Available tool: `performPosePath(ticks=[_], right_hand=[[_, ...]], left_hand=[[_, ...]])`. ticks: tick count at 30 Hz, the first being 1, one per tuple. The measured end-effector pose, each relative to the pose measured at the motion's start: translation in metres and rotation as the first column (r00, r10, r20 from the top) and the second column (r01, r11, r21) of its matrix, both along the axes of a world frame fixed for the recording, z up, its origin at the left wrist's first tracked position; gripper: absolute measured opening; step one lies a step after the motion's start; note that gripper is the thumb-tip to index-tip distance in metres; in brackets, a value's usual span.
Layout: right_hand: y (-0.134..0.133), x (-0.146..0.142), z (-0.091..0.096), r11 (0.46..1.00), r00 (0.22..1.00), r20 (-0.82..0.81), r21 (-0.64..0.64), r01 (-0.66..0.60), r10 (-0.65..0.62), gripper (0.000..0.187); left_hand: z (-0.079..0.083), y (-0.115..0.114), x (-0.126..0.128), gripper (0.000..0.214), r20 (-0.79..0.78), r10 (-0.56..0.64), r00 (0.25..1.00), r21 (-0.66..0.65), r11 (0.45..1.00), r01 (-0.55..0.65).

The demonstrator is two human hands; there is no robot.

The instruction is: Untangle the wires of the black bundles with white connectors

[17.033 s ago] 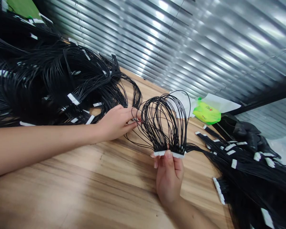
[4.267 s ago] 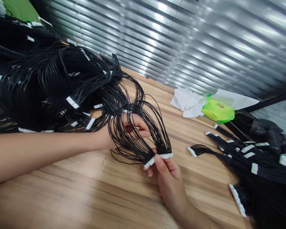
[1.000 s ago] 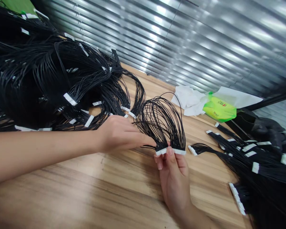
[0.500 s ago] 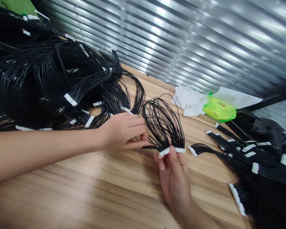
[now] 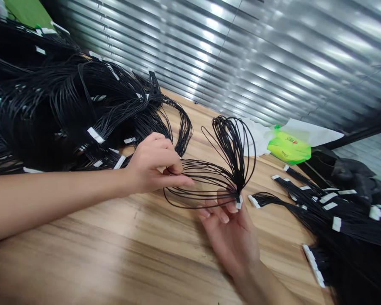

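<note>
Fingers of our R hand (image 5: 235,237) pinch wht conn. (image 5: 239,202); wires (image 5: 240,173) loop up + left. L hand (image 5: 152,163): can't tell grip.

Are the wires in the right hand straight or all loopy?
Loopy: from the white connector in the right hand, wires arch up and over, and others bow toward the left hand.

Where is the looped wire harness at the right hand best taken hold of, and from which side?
Probably by its white connector, pinched from the near side, where the right hand is. The wires gather tightly there, whereas the black wire loops fan upward and leftward as loose strands, with the left hand at the leftward ones.
</note>
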State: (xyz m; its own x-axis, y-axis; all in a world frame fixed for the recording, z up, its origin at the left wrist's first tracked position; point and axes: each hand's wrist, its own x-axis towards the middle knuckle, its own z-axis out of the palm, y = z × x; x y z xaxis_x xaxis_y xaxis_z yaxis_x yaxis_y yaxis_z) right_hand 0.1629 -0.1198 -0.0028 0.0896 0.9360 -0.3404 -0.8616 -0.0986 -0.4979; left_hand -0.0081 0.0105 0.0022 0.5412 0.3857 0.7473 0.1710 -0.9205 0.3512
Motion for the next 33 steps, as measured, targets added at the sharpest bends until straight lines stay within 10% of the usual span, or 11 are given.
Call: performPosePath(ticks=[9, 16, 23, 33], right_hand=[[-0.003, -0.004, 0.0, 1.0, 0.996, -0.086, 0.013, -0.026, 0.027, 0.021], [-0.012, -0.006, -0.002, 0.97, 0.97, 0.024, 0.033, -0.242, 0.242, 0.025], [-0.016, -0.005, -0.015, 0.979, 0.981, 0.032, 0.072, -0.193, 0.191, 0.023], [0.0, 0.0, -0.003, 0.999, 0.994, -0.097, 0.004, -0.054, 0.054, 0.017]], left_hand=[[-0.005, -0.003, 0.003, 0.02, -0.291, -0.023, 0.956, -0.307, 0.949, -0.07], [-0.012, -0.001, 0.005, 0.019, -0.079, -0.152, 0.985, -0.516, 0.852, 0.09], [-0.021, 0.001, 0.008, 0.01, -0.065, -0.102, 0.993, -0.475, 0.878, 0.059], [-0.008, -0.006, 0.01, 0.027, -0.021, -0.117, 0.993, -0.82, 0.57, 0.05]])
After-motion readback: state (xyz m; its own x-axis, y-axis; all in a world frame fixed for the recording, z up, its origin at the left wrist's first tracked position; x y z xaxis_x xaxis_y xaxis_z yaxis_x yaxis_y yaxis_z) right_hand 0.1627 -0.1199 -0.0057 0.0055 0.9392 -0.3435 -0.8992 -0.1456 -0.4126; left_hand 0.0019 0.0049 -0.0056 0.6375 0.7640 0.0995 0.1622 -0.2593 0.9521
